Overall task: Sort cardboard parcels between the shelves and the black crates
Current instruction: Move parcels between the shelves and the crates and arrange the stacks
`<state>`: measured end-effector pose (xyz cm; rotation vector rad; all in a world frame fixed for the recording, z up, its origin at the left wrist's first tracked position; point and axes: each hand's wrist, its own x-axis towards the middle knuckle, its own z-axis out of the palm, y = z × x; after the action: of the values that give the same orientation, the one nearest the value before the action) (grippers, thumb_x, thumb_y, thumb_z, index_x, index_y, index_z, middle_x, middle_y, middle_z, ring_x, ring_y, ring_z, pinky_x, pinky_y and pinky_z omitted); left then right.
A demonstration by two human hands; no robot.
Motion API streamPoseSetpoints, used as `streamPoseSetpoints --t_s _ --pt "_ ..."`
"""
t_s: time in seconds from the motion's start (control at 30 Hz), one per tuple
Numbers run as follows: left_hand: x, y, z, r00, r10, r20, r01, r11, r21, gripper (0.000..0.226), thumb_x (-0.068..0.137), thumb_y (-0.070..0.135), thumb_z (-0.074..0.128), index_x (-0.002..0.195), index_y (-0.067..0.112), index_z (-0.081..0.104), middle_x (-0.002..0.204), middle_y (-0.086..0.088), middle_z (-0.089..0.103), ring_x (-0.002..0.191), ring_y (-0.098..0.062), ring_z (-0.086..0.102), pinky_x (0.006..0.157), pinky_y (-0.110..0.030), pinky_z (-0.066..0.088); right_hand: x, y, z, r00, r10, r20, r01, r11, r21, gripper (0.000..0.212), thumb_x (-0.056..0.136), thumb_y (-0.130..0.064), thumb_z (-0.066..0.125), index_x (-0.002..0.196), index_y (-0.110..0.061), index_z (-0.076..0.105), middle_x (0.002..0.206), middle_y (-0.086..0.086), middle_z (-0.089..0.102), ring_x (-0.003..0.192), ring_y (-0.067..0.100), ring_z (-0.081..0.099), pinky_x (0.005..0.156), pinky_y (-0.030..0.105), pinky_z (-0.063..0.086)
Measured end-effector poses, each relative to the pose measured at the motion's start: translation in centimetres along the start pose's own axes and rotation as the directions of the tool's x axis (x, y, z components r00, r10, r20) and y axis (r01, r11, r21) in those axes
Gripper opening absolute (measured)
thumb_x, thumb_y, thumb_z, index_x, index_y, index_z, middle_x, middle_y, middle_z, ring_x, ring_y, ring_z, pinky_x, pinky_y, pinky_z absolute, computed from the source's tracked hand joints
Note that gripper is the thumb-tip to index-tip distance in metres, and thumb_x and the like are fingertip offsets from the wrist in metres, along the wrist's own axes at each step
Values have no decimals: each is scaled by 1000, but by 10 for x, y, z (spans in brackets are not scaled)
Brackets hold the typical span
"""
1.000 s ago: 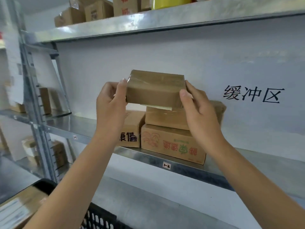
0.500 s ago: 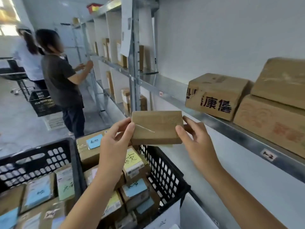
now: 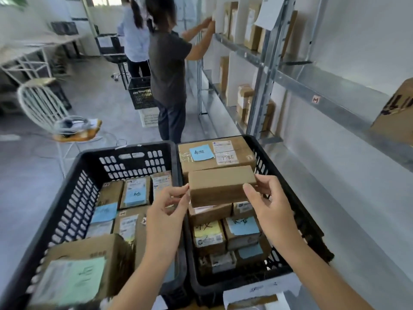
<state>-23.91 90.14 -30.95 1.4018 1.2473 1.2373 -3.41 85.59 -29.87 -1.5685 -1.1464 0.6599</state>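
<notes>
I hold a plain brown cardboard parcel (image 3: 220, 184) between both hands, over the right black crate (image 3: 299, 211). My left hand (image 3: 166, 211) pinches its left end and my right hand (image 3: 266, 202) grips its right end. Under it the right crate is filled with several parcels bearing blue and yellow notes, with a large labelled box (image 3: 214, 154) at its far end. The left black crate (image 3: 73, 198) beside it also holds several parcels. The metal shelves (image 3: 330, 95) run along the right wall, with one printed box (image 3: 395, 115) at the frame's edge.
Two people stand ahead at the shelves, the nearer one (image 3: 167, 70) reaching to an upper shelf, beside a black basket (image 3: 139, 92) on a white one. A white wire chair (image 3: 49, 113) with items on its seat stands left. Desks line the far left wall.
I took the parcel off the stack on the shelf, turned left and brought it down over the right crate. Both hands have kept hold of it throughout.
</notes>
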Motion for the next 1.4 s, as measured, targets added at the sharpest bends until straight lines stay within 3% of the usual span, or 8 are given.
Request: streamPoseSetpoints --t_s 0.17,0.27,0.47,0.67,0.87,1.0,1.13,1.4 --pt "-16 -12 -9 992 -121 43 125 988 -92 24 98 15 59 85 33 69 94 13 75 91 -4 70 70 -13 53 -7 8 10 996 95 4 -95 993 76 36 85 -63 51 93 -28 51 103 -5 65 101 4 61 97 44 51" --pt "-21 -16 -9 992 -121 22 123 983 -137 17 98 23 59 83 25 67 101 7 76 102 -11 69 88 -30 53 -14 15 11 994 107 21 -109 989 95 39 86 -62 51 91 -23 49 106 2 64 106 11 61 97 48 51" --pt "-46 -15 -7 992 -117 -37 109 977 -182 49 86 54 66 81 6 58 100 -22 69 106 -38 63 100 -55 46 -31 29 -1 997 61 40 -65 992 110 23 87 -35 72 93 -22 54 100 -7 68 99 6 65 85 31 56" --pt "-56 -9 0 994 -109 -21 104 979 -174 24 79 52 71 92 32 72 99 3 77 99 -13 71 92 -38 55 -30 28 -19 993 77 85 -90 982 167 25 84 -35 74 103 -26 59 99 -14 71 96 5 69 85 32 59" --pt "-60 -12 6 996 -75 53 81 989 -124 23 88 36 70 108 26 71 100 6 76 96 -9 71 82 -24 58 -18 32 -29 948 281 147 -300 946 126 64 66 -61 75 115 -23 60 106 1 74 93 13 73 88 39 59" --pt "-65 -22 9 983 -115 142 115 993 8 15 90 26 71 105 23 70 98 14 76 94 -2 70 78 -19 57 -6 50 -39 850 398 346 -448 891 75 60 66 -48 81 115 -16 68 103 -1 77 101 19 72 96 39 53" --pt "-54 -34 -5 989 -122 81 104 975 195 20 97 12 60 106 27 70 101 13 73 98 2 65 82 -14 51 -2 74 -46 710 507 488 -570 821 -24 54 69 -33 81 115 -7 69 103 6 77 97 19 74 84 33 59" --pt "-33 -41 -8 993 -93 -77 102 987 127 29 98 4 53 109 25 69 102 11 72 102 -2 65 87 -19 53 18 107 -16 481 729 487 -548 684 -482 28 85 -15 75 108 0 67 93 5 78 89 16 75 77 30 61"
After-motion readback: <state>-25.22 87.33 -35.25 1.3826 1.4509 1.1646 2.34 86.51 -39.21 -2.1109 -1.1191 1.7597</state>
